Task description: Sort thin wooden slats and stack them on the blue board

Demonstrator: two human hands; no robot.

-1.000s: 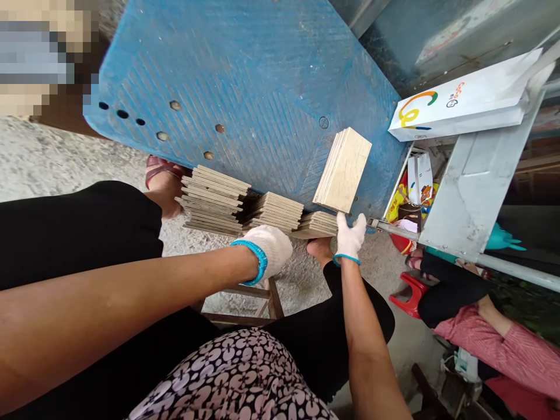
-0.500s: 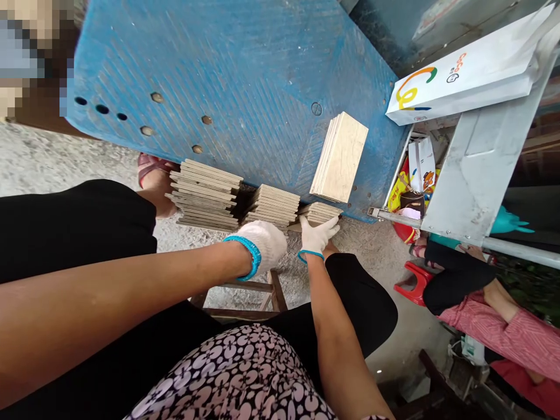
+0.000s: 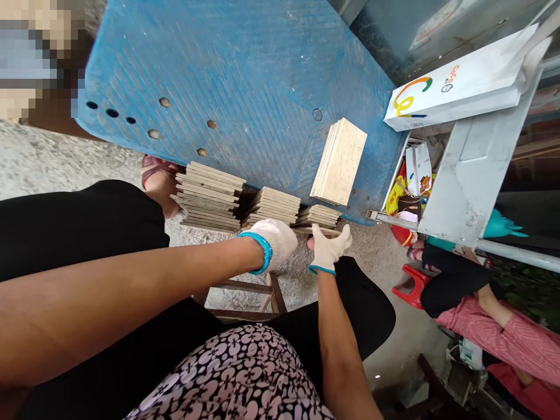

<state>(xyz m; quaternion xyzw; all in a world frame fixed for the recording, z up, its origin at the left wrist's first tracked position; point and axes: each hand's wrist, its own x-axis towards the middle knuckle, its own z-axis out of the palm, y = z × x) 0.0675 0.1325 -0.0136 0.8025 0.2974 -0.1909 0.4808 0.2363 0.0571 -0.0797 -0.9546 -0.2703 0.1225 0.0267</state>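
Observation:
My left hand (image 3: 276, 244), in a white knit glove with a blue cuff, is just in front of the middle stack of thin wooden boards (image 3: 275, 204). Its fingers point away and are hidden behind the back of the hand. My right hand (image 3: 329, 249), gloved the same way, has its thumb and fingers around a thin wooden board (image 3: 322, 231), seen edge-on below the right-hand stack (image 3: 319, 215). A taller stack of boards (image 3: 210, 195) stands on the left. Another pile of boards (image 3: 340, 163) lies on the blue surface.
Beyond the stacks spreads a blue ribbed plastic surface (image 3: 245, 70) with holes. To the right are a white paper bag (image 3: 455, 87), a metal shelf (image 3: 476, 151) and a red stool (image 3: 411, 286), with a seated person in pink beside it. A wooden stool frame (image 3: 275, 291) is below my hands.
My right hand has drawn back from the right-hand stack, a board edge now showing at its fingers. My left hand has shifted slightly right. The view has moved a little.

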